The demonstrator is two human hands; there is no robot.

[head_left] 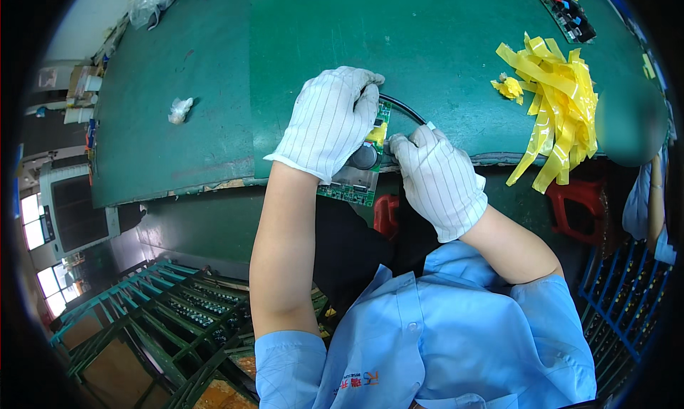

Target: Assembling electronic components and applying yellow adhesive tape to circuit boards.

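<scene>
Both my hands wear white striped gloves. A green circuit board (355,193) with a round dark part (365,157) and a patch of yellow juts over the table's front edge. My left hand (335,117) is closed over the board's left and far side, covering much of it. From beside the left fingers a black cable (404,106) arcs to the right. My right hand (438,170) is closed at the cable's right end, where a small pale tip shows by the fingers. The right fingertips are close to the board's right edge; whether they touch it I cannot tell.
Yellow tape strips (559,110) hang over the front edge of the green table (306,24) at right. Another board (568,13) lies far right. A crumpled white scrap (180,110) is at left. Red stools (578,206) and green racks (178,330) stand below.
</scene>
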